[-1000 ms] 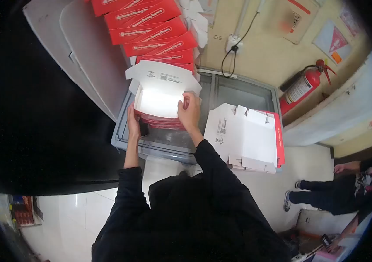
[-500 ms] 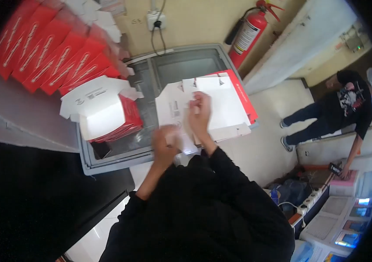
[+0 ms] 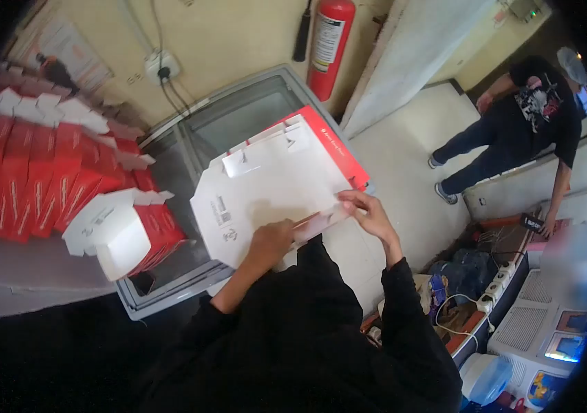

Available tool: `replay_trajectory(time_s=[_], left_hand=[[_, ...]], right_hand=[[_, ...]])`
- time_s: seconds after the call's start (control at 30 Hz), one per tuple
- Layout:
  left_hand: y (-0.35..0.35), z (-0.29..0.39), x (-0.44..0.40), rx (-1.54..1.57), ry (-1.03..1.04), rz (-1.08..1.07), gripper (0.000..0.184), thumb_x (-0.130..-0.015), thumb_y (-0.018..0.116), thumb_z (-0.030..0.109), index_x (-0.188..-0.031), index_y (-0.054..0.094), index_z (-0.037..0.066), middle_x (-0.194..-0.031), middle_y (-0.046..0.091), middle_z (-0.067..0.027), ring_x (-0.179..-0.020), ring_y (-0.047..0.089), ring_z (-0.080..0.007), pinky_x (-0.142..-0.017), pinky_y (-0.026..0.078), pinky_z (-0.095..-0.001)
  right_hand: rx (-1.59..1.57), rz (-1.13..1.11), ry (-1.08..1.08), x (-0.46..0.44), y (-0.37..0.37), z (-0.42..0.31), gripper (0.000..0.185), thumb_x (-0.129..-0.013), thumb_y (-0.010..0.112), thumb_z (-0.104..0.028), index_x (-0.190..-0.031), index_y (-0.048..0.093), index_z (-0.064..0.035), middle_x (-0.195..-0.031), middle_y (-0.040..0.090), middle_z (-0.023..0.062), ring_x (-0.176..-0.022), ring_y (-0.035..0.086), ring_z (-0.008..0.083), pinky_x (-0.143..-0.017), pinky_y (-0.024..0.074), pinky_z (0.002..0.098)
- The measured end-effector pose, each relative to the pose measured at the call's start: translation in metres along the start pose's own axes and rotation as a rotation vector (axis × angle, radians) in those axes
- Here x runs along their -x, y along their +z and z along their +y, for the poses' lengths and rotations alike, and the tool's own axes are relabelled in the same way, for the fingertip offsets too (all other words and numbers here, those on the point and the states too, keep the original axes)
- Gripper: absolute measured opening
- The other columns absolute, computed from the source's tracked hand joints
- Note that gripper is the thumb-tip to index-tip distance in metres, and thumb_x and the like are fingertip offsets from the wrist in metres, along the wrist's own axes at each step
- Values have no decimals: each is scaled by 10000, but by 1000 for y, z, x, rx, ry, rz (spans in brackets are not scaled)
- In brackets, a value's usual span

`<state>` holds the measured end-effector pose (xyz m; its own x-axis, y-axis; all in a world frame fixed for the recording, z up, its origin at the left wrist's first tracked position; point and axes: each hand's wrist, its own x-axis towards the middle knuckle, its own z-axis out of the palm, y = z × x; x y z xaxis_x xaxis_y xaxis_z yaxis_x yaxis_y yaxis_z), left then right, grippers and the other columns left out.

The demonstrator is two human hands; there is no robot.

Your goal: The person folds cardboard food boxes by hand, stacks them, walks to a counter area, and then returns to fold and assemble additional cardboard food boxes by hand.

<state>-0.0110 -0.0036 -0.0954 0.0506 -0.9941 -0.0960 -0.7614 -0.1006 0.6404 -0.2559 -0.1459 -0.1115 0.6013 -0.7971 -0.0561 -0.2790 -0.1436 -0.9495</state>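
Note:
A flat carton sheet (image 3: 273, 179), white side up, lies on top of a red carton (image 3: 335, 148) on the glass-topped freezer (image 3: 163, 180). My left hand (image 3: 270, 242) is closed at the sheet's near edge, gripping its folded-up side flap. At the right end of that same flap, my right hand (image 3: 369, 215) pinches the edge between thumb and fingers. To the left stands an open folded box (image 3: 123, 233), white inside, on a stack of red ones. Rows of red folded boxes (image 3: 25, 172) are beside it.
A fire extinguisher (image 3: 329, 48) hangs on the wall near a socket (image 3: 163, 65) with a cable. At the right a person (image 3: 534, 117) in dark clothes reaches toward a cluttered counter (image 3: 472, 323). White floor tiles (image 3: 403, 158) show between.
The view has swung right. My hands have gone from the open box at the left to the flat sheet, and its near flap is now held raised between them.

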Motion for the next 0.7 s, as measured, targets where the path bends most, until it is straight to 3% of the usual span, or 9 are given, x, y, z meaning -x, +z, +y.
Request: replay_trajectory(time_s=[0.1, 0.17, 0.2, 0.23, 0.3, 0.37, 0.43, 0.57, 0.7], left_hand=[[-3, -3, -6, 304, -78, 143, 174, -889, 619, 206, -894, 642, 34, -767, 653, -195, -723, 664, -314, -672, 510, -400], [-10, -2, -17, 329, -142, 209, 150, -879, 649, 170, -859, 644, 22, -750, 648, -178, -664, 623, -195, -656, 494, -339], [-11, -4, -22, 439, -122, 235, 158, -892, 666, 143, -853, 644, -8, -744, 657, -129, -677, 573, -122, -641, 486, -308], [-16, -4, -23, 518, -67, 232, 229, -934, 657, 190, -888, 651, -34, -755, 658, -80, -667, 572, -112, -593, 482, -283], [-30, 10, -25, 675, -165, 151, 277, -969, 629, 241, -938, 665, -32, -766, 635, -47, -623, 551, -80, -493, 426, -214], [-29, 2, -29, 765, -184, 100, 278, -966, 632, 226, -947, 669, -49, -782, 646, -47, -633, 562, -86, -505, 431, -217], [-36, 0, -32, 786, -229, 41, 266, -960, 636, 204, -951, 679, -59, -796, 657, -50, -638, 570, -96, -539, 449, -223], [-44, 12, -41, 652, -104, 170, 196, -921, 650, 105, -978, 699, -77, -842, 681, -85, -699, 591, -113, -630, 473, -252], [-51, 20, -37, 585, -10, 184, 164, -873, 665, 18, -1002, 705, -75, -825, 676, -115, -730, 594, -132, -631, 459, -268]], right_hand=[[88, -20, -92, 4, -7, -16, 303, -872, 704, -163, -1159, 676, -70, -1194, 657, 112, -1119, 610, 226, -989, 462, 385], [122, 122, -360, -6, -3, -5, 364, -804, 759, -170, -1151, 690, -88, -1192, 648, 109, -1136, 588, 266, -994, 444, 393], [73, 187, -365, -8, 0, -7, 357, -784, 736, -82, -1138, 692, -84, -1178, 647, 104, -1138, 588, 272, -1001, 441, 392], [22, 246, -377, -12, 3, -10, 371, -765, 713, 5, -1126, 695, -81, -1165, 646, 98, -1141, 588, 277, -1008, 437, 391], [-13, 315, -536, -25, 7, -29, 290, -782, 725, 1, -1059, 722, -84, -1107, 648, 91, -1065, 601, 267, -953, 461, 389], [82, 319, -502, -37, 23, -48, 261, -752, 716, -6, -998, 730, -91, -1015, 634, 66, -964, 593, 253, -890, 467, 381], [326, 315, -622, -49, 35, -66, 225, -726, 698, -36, -941, 719, -98, -944, 611, 44, -932, 572, 240, -874, 450, 378], [528, 219, -799, -54, 45, -82, 153, -683, 658, -84, -831, 681, -111, -829, 565, 11, -916, 545, 211, -894, 413, 382], [354, 1, -595, -65, 21, -80, 93, -728, 684, -100, -819, 677, -118, -854, 555, 12, -950, 528, 218, -882, 405, 392]])
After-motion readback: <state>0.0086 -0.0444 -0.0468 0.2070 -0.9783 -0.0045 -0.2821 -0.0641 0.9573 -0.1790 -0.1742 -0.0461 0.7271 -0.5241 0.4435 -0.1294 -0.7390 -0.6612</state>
